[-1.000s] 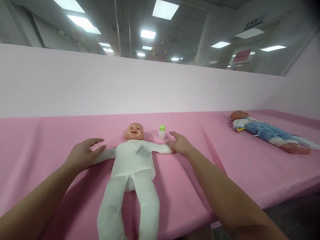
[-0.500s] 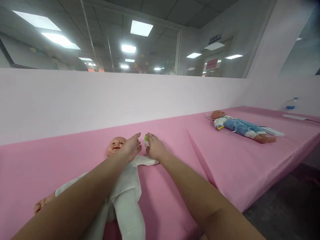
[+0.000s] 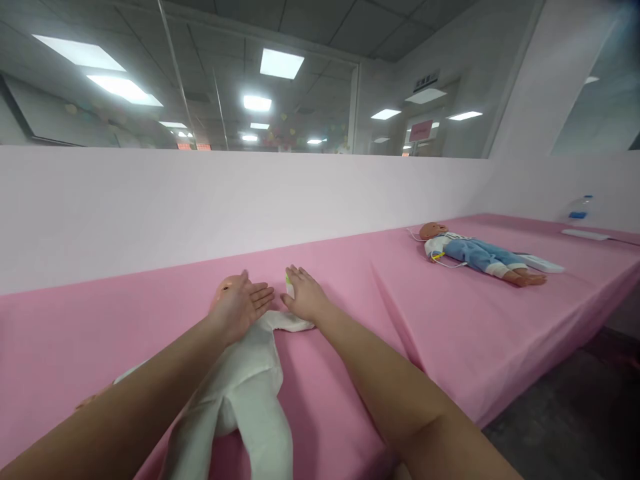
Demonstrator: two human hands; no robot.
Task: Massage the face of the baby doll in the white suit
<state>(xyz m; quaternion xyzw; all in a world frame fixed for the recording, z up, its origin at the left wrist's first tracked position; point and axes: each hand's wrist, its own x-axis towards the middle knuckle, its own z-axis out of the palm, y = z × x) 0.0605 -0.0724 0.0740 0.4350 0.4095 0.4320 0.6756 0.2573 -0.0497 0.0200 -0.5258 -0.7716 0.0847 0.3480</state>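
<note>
A baby doll in white clothes lies on its back on the pink padded surface, its head partly covered by my left hand. My left hand is open over the doll's face and upper chest, palm turned up, fingers stretched to the right and holding nothing. Beyond the doll's outstretched sleeve is my right hand, its thumb and fingers around a small white container with a green top. Much of that container is hidden behind the hand.
A second doll in blue trousers lies to the right, with a white tube and a flat white object near its legs. Farther right are a clear bottle and a white strip. A white wall with windows runs behind.
My left hand has moved left and turned its palm upward, now covering more of the doll's face. My right hand stays at the small container. The view has shifted slightly.
</note>
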